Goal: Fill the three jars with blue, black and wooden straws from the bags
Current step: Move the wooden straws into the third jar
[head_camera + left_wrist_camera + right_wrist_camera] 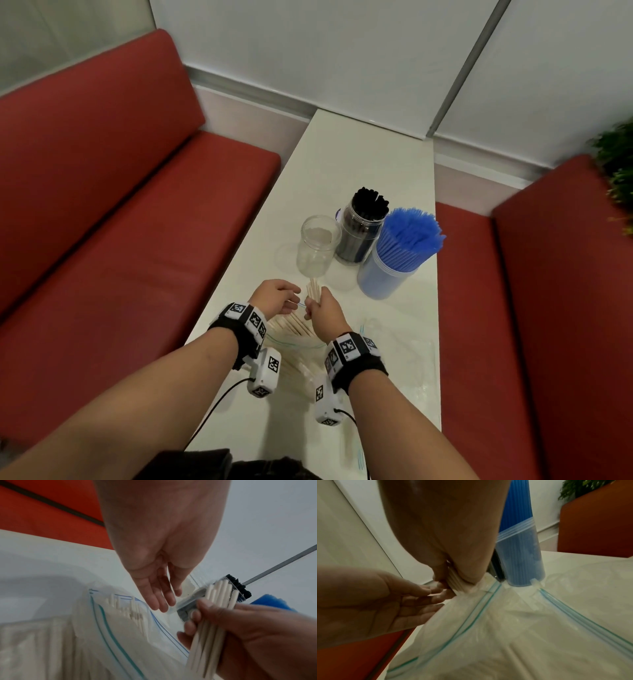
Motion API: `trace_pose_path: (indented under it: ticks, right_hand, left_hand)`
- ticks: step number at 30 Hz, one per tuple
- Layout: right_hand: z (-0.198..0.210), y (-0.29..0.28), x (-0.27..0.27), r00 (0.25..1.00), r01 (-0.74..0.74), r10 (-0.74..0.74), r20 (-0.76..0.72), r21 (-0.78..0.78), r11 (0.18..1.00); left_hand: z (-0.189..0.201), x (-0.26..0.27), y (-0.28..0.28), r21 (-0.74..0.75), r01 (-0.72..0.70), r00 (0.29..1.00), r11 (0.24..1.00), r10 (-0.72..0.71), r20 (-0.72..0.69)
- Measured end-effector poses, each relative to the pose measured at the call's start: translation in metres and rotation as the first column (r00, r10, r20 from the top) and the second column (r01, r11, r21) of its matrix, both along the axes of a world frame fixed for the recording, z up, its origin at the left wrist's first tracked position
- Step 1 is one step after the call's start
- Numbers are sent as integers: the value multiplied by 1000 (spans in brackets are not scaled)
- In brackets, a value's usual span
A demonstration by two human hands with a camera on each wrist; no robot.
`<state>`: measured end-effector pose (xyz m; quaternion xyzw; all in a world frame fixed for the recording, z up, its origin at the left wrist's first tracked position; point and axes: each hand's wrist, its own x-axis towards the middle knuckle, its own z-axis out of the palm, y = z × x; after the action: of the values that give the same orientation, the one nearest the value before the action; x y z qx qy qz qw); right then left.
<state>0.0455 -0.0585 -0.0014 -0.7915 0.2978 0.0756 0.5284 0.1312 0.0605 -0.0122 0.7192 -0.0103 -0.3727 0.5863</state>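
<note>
My right hand grips a bundle of pale wooden straws, their tips pointing up just in front of the empty clear jar. My left hand hovers beside the bundle, fingers straight and relaxed, holding nothing. Under both wrists lies the zip bag of wooden straws, its mouth open. The jar of black straws and the jar of blue straws stand full behind.
An empty clear zip bag lies flat on the white table to the right of my hands. Red bench seats flank the table on both sides. A green plant sits at the far right.
</note>
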Motion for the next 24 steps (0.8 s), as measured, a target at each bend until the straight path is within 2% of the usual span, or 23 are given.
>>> trace_pose_path:
  ticks: [4, 6, 9, 11, 14, 15, 17, 20, 22, 24]
  right_hand:
    - [34, -6, 5, 988, 20, -33, 151, 86, 996]
    - [61, -11, 12, 958, 61, -85, 275, 98, 993]
    - [106, -16, 27, 859, 103, -142, 493, 106, 989]
    - [130, -16, 35, 790, 98, -159, 593, 135, 986]
    - [145, -10, 37, 742, 45, -152, 652, 178, 983]
    - [146, -7, 37, 745, 17, -144, 651, 197, 980]
    - [144, -2, 35, 754, -30, -135, 643, 239, 971]
    - [146, -1, 37, 738, -38, -159, 655, 275, 961]
    - [147, -2, 41, 726, -24, -163, 668, 261, 965]
    - [145, -2, 43, 728, -18, -144, 670, 229, 973]
  left_hand:
    - [2, -2, -6, -71, -13, 998, 997, 8, -68]
    - [5, -3, -7, -125, -57, 991, 990, 42, -124]
    - [11, -1, -12, -181, -153, 970, 971, 113, -217]
    - [20, 0, -16, -237, -203, 934, 950, 116, -337]
    - [32, 3, -23, -436, -345, 787, 831, 3, -617]
    - [36, 4, -25, -493, -396, 748, 775, -39, -663]
    - [41, 8, -28, -547, -440, 734, 712, -66, -676]
    - [48, 11, -29, -500, -425, 742, 755, -26, -670]
    - [49, 12, -29, -423, -387, 732, 819, -5, -681]
    - [49, 12, -29, -324, -287, 731, 901, -12, -682]
